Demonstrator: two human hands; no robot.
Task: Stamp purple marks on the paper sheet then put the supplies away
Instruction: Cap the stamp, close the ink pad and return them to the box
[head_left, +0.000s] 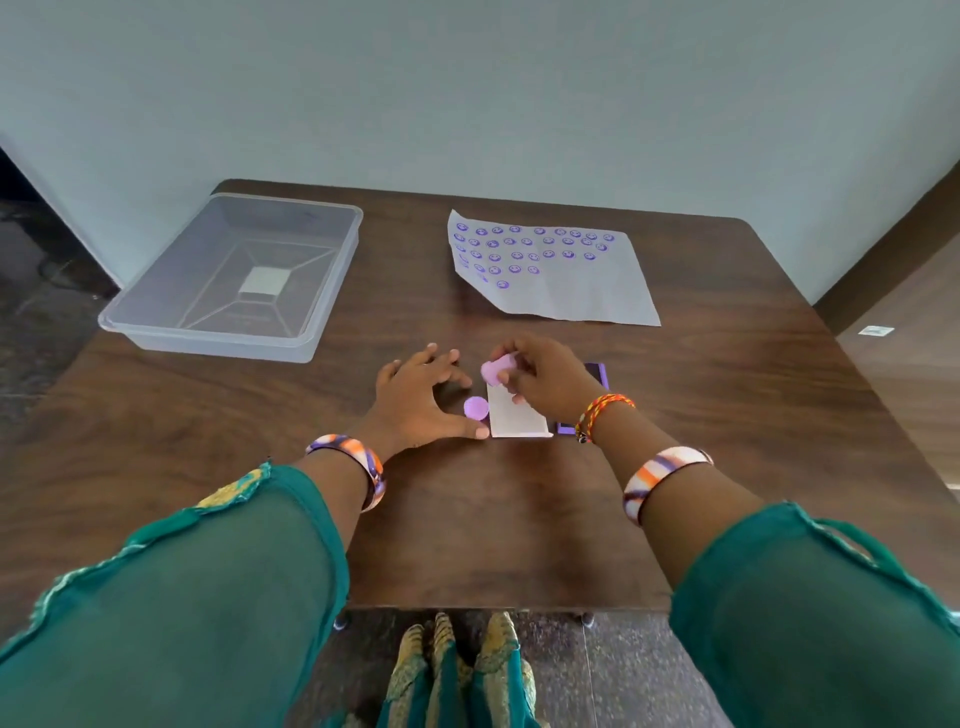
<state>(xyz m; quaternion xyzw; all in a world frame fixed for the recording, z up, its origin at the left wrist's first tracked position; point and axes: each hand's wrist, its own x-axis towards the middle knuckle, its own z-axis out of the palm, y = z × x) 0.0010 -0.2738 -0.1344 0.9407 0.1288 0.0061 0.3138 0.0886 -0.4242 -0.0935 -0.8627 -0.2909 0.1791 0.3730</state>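
A paper sheet lies at the far right of the table, its upper left part covered with several purple smiley stamp marks. My right hand holds a small pink-purple stamp just above the raised white lid of an ink pad. The purple pad shows behind that hand. A round purple cap rests on the table by the lid. My left hand lies spread beside the cap, fingers apart, thumb tip at the lid's near corner.
A clear plastic box with nothing in it stands at the far left of the dark wooden table. A pale wall runs behind the table. The table's near edge is just above my feet.
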